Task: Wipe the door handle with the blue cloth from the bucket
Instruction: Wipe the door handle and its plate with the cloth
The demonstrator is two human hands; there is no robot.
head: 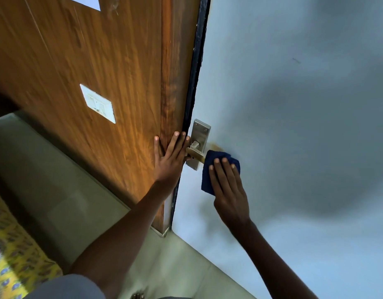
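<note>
A brass lever door handle (195, 153) on a steel backplate (199, 131) sits at the left edge of a pale blue door (294, 104). A dark blue cloth (207, 175) is wrapped over the handle's outer end, and my right hand (228, 190) presses on it with fingers laid flat over the cloth. My left hand (170, 157) lies flat, fingers spread, against the wooden panel beside the black door frame, its fingertips next to the handle's base. No bucket is in view.
A wood-grain wall panel (89, 61) with a white switch plate (98, 103) fills the left. A black door frame strip (193, 83) separates it from the door. Grey tiled floor (57, 190) lies below, with yellow patterned fabric (11, 244) at the lower left.
</note>
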